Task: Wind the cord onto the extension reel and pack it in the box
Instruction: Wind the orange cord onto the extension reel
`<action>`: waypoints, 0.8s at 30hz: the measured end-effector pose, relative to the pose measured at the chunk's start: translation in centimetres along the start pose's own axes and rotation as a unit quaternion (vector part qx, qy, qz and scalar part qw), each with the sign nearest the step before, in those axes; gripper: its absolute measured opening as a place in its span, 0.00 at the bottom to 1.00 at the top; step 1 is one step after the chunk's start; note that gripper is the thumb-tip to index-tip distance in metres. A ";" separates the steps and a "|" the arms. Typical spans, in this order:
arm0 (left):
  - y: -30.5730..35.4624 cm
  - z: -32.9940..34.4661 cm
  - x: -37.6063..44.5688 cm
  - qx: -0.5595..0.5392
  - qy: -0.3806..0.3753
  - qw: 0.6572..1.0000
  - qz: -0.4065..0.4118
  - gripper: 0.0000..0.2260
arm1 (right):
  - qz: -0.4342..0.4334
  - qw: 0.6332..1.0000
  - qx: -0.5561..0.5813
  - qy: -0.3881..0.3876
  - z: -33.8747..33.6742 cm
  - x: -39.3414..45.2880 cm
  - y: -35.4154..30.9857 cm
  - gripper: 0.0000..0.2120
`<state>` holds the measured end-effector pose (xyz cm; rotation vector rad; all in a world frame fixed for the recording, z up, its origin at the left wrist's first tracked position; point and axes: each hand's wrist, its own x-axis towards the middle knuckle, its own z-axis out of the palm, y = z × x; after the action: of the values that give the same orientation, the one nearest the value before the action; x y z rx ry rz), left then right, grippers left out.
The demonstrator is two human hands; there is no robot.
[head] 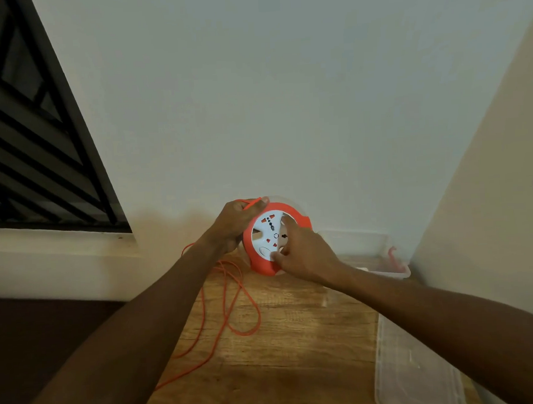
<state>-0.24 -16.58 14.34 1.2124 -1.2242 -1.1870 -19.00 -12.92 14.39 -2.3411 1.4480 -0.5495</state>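
Above the tabletop point(282, 349), the left hand point(234, 222) grips the rigid-looking orange reel point(275, 240) and pinches its limp cord point(233, 299), while the right hand's point(305, 255) fingers press the white hub, probably turning it.

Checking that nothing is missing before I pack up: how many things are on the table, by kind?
Extension reel: 1
Orange cord: 1
Clear plastic box: 1
Clear lid: 1
Total: 4
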 end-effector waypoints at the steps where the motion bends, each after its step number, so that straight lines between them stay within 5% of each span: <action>1: 0.0 -0.1 -0.1 -0.002 0.000 1.000 -0.002 0.11 | -0.038 0.997 -0.056 0.027 -0.5 -0.1 0.4 0.33; 3: 0.2 -0.2 -0.2 0.003 -0.008 1.000 -0.002 0.11 | -0.155 0.969 -0.187 0.042 -2.0 -0.2 1.2 0.27; 6: 0.5 -0.3 -0.4 0.010 -0.031 0.999 -0.009 0.13 | -0.355 0.858 -0.368 -0.043 -4.0 0.1 2.3 0.22; 12: 0.9 0.6 -0.4 0.047 -0.089 0.995 -0.024 0.13 | -0.442 0.736 -0.501 -0.109 -4.7 0.5 1.0 0.19; 17: 1.3 1.1 -0.3 0.052 -0.089 0.994 -0.017 0.12 | -0.389 0.735 -0.545 -0.106 -3.3 -0.4 -0.3 0.21; 24: 0.9 0.5 -0.2 0.063 -0.045 0.997 -0.006 0.15 | -0.249 0.830 -0.497 -0.054 -2.4 -0.1 -0.6 0.37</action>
<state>-0.78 -16.35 15.21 1.2728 -1.3783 -1.1992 -19.78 -12.80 16.76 -3.5180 1.1868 0.3728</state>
